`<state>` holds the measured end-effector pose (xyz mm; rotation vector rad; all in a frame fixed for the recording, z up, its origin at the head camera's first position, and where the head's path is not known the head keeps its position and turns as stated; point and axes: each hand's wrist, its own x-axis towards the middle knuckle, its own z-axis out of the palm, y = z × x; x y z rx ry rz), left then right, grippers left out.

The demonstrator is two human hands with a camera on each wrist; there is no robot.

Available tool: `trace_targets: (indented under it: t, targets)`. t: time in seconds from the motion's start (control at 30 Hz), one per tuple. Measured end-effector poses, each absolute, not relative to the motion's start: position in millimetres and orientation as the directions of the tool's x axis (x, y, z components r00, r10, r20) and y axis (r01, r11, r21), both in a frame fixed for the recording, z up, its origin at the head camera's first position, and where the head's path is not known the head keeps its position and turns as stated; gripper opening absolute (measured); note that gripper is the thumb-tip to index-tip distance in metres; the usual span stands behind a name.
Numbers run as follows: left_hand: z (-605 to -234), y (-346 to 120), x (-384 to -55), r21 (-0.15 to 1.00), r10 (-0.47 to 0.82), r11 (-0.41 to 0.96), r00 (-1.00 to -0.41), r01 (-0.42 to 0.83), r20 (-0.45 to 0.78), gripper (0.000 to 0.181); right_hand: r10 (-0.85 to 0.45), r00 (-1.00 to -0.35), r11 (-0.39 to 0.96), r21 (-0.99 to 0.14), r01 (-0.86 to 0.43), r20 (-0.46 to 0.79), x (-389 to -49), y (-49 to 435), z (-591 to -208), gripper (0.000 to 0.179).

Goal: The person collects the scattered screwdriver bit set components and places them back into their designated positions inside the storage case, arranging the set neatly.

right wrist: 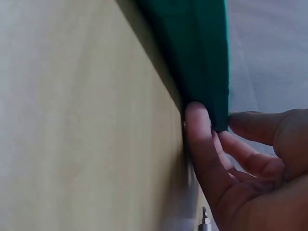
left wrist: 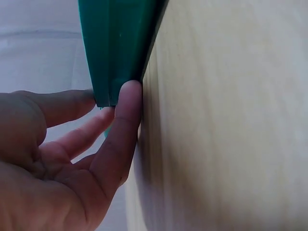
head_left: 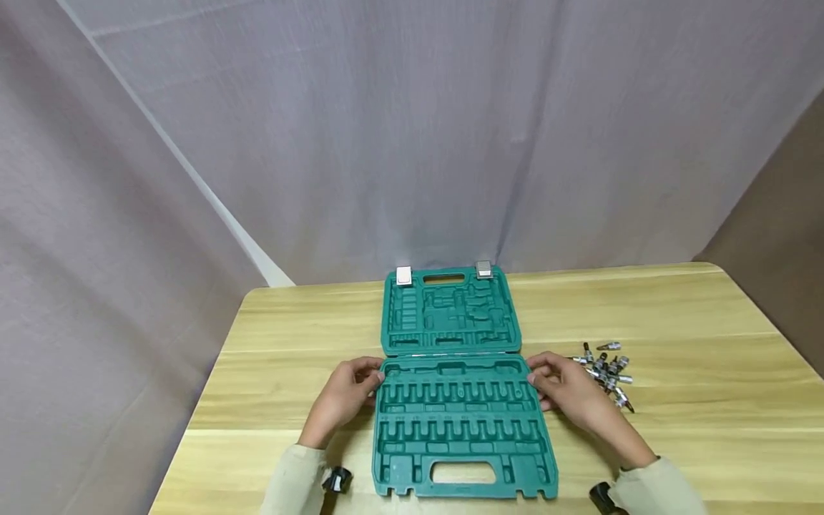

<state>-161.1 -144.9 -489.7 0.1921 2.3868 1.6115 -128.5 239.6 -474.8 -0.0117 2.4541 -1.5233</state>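
Observation:
A green plastic tool case (head_left: 458, 447) lies unfolded on the table, its lid half (head_left: 450, 315) toward the curtain and its slotted half nearer me. The moulded slots hold nothing. My left hand (head_left: 345, 397) pinches the left edge of the near half close to the hinge; in the left wrist view the thumb is on the rim and a finger (left wrist: 127, 110) reaches along the side wall. On the opposite edge my right hand (head_left: 569, 390) grips the case the same way, with a finger (right wrist: 198, 127) against its side near the tabletop.
Right of my right hand lies a loose pile of metal bit sockets (head_left: 605, 372). Two metal latches (head_left: 403, 276) sit on the lid's far edge. The wooden table (head_left: 708, 343) ends at a grey curtain (head_left: 418, 143) behind the case.

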Motion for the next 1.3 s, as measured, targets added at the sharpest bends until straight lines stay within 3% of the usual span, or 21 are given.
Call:
trace_targets:
  t: [0.47,0.7,1.3]
  targets:
    - [-488.6,-150.2,-162.5,0.923,0.173,0.346,-0.956,-0.167,-0.238,0.034,-0.097,-0.964,0.363,-0.911,0.198,-0.248,-127.0,235.7,-476.9,0.036]
    - [-495.3,-148.0,-160.3,0.922,0.208,0.361,-0.952,-0.138,-0.224,0.033,-0.044,-0.961,0.41,-0.882,0.232,-0.273,-120.7,233.3,-479.7,0.034]
    - [-490.7,-146.2,-163.7,0.916,0.208,0.386,-0.957,-0.109,-0.201,0.035,-0.006,-0.987,0.534,-0.835,0.131,-0.159,-122.1,227.9,-473.4,0.031]
